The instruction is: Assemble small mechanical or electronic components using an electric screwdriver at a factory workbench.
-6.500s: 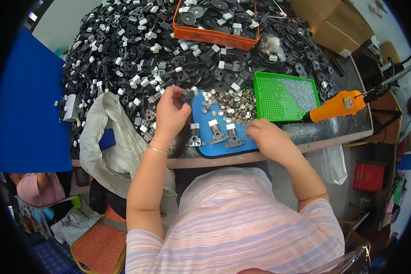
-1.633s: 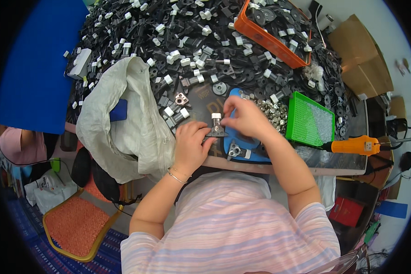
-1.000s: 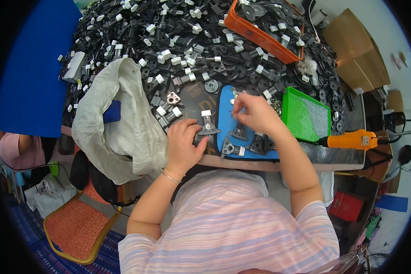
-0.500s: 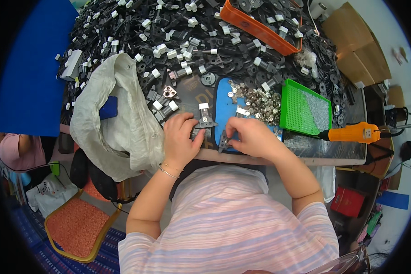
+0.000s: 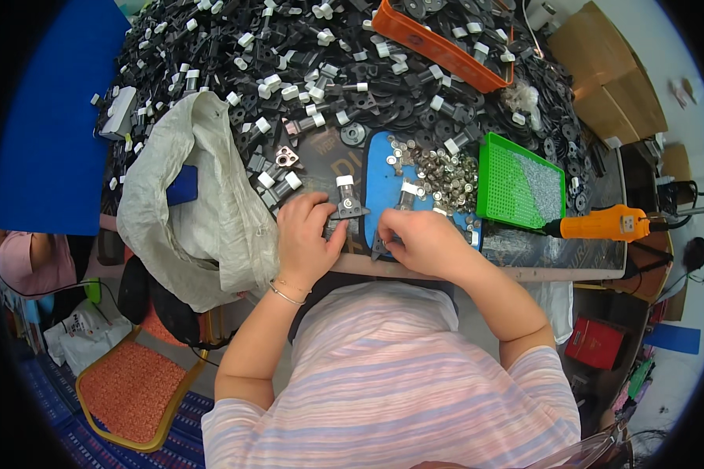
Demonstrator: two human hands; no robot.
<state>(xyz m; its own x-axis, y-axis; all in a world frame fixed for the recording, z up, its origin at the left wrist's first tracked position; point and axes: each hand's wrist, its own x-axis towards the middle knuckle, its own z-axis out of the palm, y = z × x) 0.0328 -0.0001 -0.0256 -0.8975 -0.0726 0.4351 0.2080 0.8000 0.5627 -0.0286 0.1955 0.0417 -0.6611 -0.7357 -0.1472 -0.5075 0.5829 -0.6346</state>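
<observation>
My left hand [image 5: 309, 234] rests on the table edge with its fingers curved and apart. Its fingertips are close beside a black plastic part [image 5: 350, 206] with a white cap, standing with its cap away from me. My right hand [image 5: 418, 238] is closed in a pinch over a dark plastic piece [image 5: 378, 245] at the near edge of a blue mat [image 5: 380, 172]. Just beyond the knuckles lies a white-capped part [image 5: 407, 194]; the hand hides whether the two are joined. Small silvery metal pieces [image 5: 450, 180] are heaped on the mat.
A green tray [image 5: 487, 176] of small pale bits stands right of the mat, with an orange electric screwdriver [image 5: 602, 225] beside it. A pale sack [image 5: 152, 172] lies at left. Behind is a large pile of black parts [image 5: 235, 47] and an orange crate [image 5: 438, 53].
My right hand has turned slightly and its fingertips have shifted a little left, covering more of the dark piece. My left hand stays almost where it was.
</observation>
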